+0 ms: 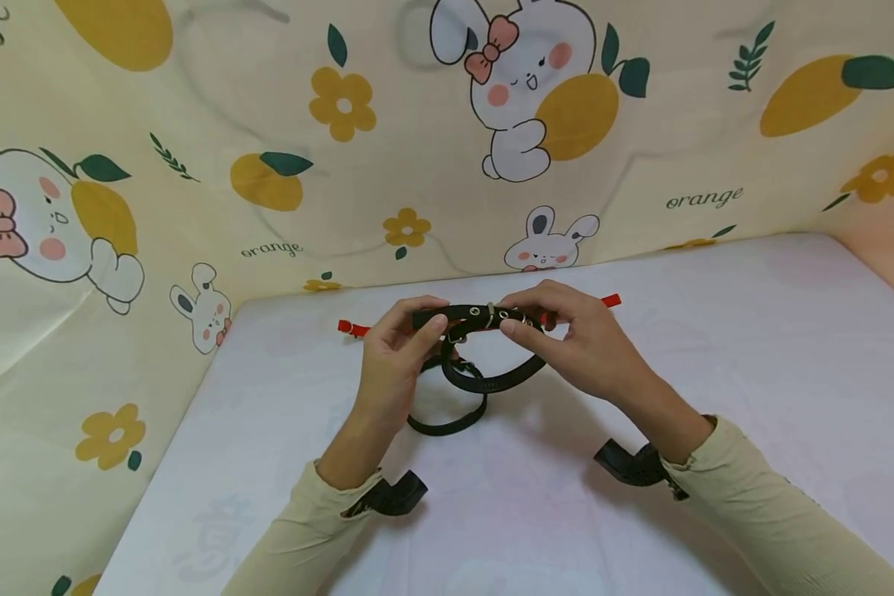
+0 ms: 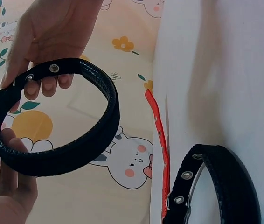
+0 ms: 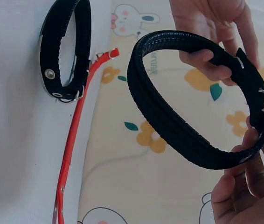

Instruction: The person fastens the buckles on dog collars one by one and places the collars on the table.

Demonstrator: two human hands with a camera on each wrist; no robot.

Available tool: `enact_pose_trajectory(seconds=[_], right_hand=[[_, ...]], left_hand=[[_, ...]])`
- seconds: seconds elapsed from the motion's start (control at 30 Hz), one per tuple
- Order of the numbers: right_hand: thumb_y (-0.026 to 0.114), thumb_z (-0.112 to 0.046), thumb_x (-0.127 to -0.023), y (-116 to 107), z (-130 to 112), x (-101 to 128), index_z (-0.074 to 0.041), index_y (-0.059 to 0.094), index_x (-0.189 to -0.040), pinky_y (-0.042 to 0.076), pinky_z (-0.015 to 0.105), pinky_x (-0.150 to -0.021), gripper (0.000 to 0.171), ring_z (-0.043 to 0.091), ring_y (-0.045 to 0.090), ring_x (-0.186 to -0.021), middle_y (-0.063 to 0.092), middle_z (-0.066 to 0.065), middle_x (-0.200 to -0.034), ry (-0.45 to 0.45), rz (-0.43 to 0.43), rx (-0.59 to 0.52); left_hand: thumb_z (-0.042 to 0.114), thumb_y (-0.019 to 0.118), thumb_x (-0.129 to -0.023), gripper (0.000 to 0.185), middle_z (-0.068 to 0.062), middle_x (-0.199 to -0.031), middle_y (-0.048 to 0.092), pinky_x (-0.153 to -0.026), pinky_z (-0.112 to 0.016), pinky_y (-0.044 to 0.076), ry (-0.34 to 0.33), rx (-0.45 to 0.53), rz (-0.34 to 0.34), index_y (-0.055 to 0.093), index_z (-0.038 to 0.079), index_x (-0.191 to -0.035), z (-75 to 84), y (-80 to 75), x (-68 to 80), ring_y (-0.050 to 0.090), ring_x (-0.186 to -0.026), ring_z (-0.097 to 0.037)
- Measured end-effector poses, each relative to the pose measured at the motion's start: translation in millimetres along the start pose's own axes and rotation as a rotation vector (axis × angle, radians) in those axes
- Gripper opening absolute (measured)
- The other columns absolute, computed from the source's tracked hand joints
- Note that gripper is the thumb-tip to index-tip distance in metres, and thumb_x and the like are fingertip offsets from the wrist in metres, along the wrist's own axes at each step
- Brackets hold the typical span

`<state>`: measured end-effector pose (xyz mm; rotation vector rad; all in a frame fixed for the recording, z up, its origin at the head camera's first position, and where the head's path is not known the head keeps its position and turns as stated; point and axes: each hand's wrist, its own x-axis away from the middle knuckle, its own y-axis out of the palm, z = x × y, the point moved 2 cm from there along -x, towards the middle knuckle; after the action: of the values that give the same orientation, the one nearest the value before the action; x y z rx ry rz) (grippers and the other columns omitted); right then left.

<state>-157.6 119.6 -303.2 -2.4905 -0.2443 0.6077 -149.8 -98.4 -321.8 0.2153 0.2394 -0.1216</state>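
Note:
A black collar (image 1: 495,384) with metal eyelets and fittings is raised above the table, buckled into a loop. My left hand (image 1: 393,356) pinches its strap near the free end, thumb towards me. On the other side, my right hand (image 1: 584,343) grips the eyelet section between thumb and fingers, close to a metal keeper. Below and slightly left, a second looped black collar (image 1: 447,429) rests on the table; its eyelets and metal fittings show in the left wrist view (image 2: 187,175). Behind both lies a red collar (image 3: 71,140), stretched out, its middle hidden in the head view by the hands.
The white-covered table (image 1: 752,397) extends around the hands. Behind and to the left hangs a cream curtain (image 1: 432,157) printed with rabbits, flowers and oranges. Black wrist mounts (image 1: 629,463) project from the sleeves over the table.

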Motion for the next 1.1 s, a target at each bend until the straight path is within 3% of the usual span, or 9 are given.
enact_pose_trajectory(seconds=[0.23,0.4,0.53,0.67,0.93,1.1], right_hand=[[0.075,-0.026,-0.09,-1.6,1.9,-1.3,-0.024,0.073,-0.114,0.042,0.026,-0.072,0.024,0.013,0.053,-0.085,0.064,-0.006,-0.091,-0.03,-0.027,0.035],[0.076,-0.026,-0.089,-3.3,2.4,-1.6,-0.024,0.072,-0.118,0.045,0.026,-0.07,0.029,0.014,0.056,-0.083,0.069,-0.006,-0.101,-0.007,-0.052,0.04],[0.076,-0.025,-0.088,-4.2,2.6,-1.5,-0.023,0.072,-0.119,0.048,0.024,-0.073,0.031,0.014,0.06,-0.084,0.071,-0.005,-0.11,0.002,-0.046,0.03],[0.076,-0.022,-0.088,-5.5,2.3,-1.9,-0.021,0.074,-0.116,0.048,0.021,-0.072,0.028,0.011,0.06,-0.083,0.073,-0.004,-0.104,-0.026,-0.016,0.024],[0.074,-0.023,-0.09,-4.8,3.5,-2.8,-0.021,0.075,-0.111,0.049,0.018,-0.075,0.021,0.006,0.058,-0.086,0.072,-0.006,-0.099,-0.058,0.006,0.008],[0.073,-0.022,-0.091,-5.7,5.4,-3.1,-0.02,0.075,-0.11,0.052,0.018,-0.077,0.019,0.003,0.06,-0.089,0.073,-0.006,-0.102,-0.08,0.026,0.016]], left_hand=[[0.005,0.061,-0.097,0.021,0.0,-0.101,0.068,-0.077,-0.024,0.057,0.009,-0.056,-0.041,0.071,0.016,-0.111,1.7,-2.3,-1.0,0.068,-0.081,-0.015],[0.007,0.063,-0.096,0.021,0.0,-0.106,0.068,-0.08,-0.024,0.057,-0.007,-0.074,-0.057,0.073,0.02,-0.11,0.8,-3.4,-1.1,0.065,-0.087,-0.014],[0.008,0.065,-0.096,0.024,0.002,-0.105,0.066,-0.077,-0.021,0.053,0.001,-0.108,-0.07,0.069,0.004,-0.119,0.9,-2.3,-0.4,0.061,-0.086,-0.013],[0.007,0.065,-0.095,0.03,0.004,-0.098,0.064,-0.074,-0.02,0.049,0.027,-0.142,-0.077,0.063,-0.004,-0.123,1.9,-1.3,0.1,0.056,-0.079,-0.012],[0.005,0.066,-0.095,0.03,0.004,-0.099,0.066,-0.074,-0.02,0.049,0.005,-0.145,-0.064,0.064,-0.002,-0.124,1.1,-2.0,-0.4,0.056,-0.079,-0.012],[-0.001,0.074,-0.086,0.04,-0.004,-0.113,0.068,-0.083,-0.019,0.054,-0.017,-0.176,-0.066,0.064,0.003,-0.125,1.1,-2.4,-1.0,0.062,-0.092,-0.016]])
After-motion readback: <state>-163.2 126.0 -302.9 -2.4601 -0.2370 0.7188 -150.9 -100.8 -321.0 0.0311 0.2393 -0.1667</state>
